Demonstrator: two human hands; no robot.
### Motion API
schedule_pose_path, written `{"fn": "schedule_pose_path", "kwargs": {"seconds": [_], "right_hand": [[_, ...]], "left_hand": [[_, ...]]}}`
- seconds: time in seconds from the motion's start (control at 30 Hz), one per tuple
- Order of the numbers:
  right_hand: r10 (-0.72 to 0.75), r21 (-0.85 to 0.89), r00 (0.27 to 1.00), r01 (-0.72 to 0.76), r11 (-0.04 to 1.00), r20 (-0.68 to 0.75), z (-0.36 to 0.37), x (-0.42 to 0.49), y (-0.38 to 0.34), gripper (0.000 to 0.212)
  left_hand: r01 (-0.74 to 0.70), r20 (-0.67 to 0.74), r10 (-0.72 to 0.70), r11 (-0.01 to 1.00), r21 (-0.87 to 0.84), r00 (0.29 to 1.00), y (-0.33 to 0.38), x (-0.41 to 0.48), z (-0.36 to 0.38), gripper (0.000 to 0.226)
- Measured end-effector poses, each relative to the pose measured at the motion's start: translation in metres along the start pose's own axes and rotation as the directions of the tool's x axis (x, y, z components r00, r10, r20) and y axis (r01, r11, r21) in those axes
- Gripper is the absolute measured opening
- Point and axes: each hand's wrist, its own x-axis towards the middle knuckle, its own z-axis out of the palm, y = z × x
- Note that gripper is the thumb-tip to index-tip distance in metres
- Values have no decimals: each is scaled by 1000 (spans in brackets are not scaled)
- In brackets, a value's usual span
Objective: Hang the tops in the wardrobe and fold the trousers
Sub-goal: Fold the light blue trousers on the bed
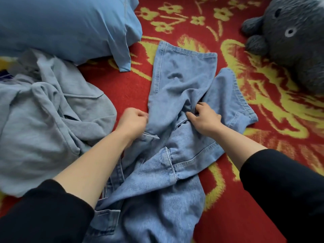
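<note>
Light blue denim trousers (182,79) lie crumpled across the red and yellow blanket (263,120), legs pointing away from me, waist end near the bottom of the view. My left hand (133,121) pinches the left edge of one leg with curled fingers. My right hand (204,116) has its fingers bent into the bunched denim between the two legs. A pale grey-blue top (43,123) lies in a heap to the left of the trousers, untouched.
A blue pillow (61,23) sits at the back left, its corner close to the trouser hem. A grey plush toy (294,41) rests at the back right. The blanket shows bare between the top and the trousers.
</note>
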Motion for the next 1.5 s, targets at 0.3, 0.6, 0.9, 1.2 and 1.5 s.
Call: {"fn": "schedule_pose_path", "kwargs": {"seconds": [0.3, 0.6, 0.9, 1.2, 1.5], "right_hand": [[623, 421, 596, -460, 782, -506, -8, -26, 38, 55], [823, 953, 506, -3, 303, -259, -64, 5, 28, 21], [-81, 694, 957, 258, 672, -278, -117, 74, -90, 67], [208, 233, 957, -160, 959, -202, 6, 15, -26, 58], [317, 569, 944, -211, 795, -93, 17, -25, 7, 71]], "left_hand": [[-543, 162, 554, 641, 542, 816, -39, -25, 4, 61], [-542, 437, 356, 715, 441, 826, -49, -33, 4, 78], [209, 310, -55, 847, -489, 949, -14, -29, -28, 41], [-18, 239, 71, 976, -219, 968, -45, -40, -43, 8], [25, -184, -42, 995, -96, 982, -71, -26, -31, 19]]}}
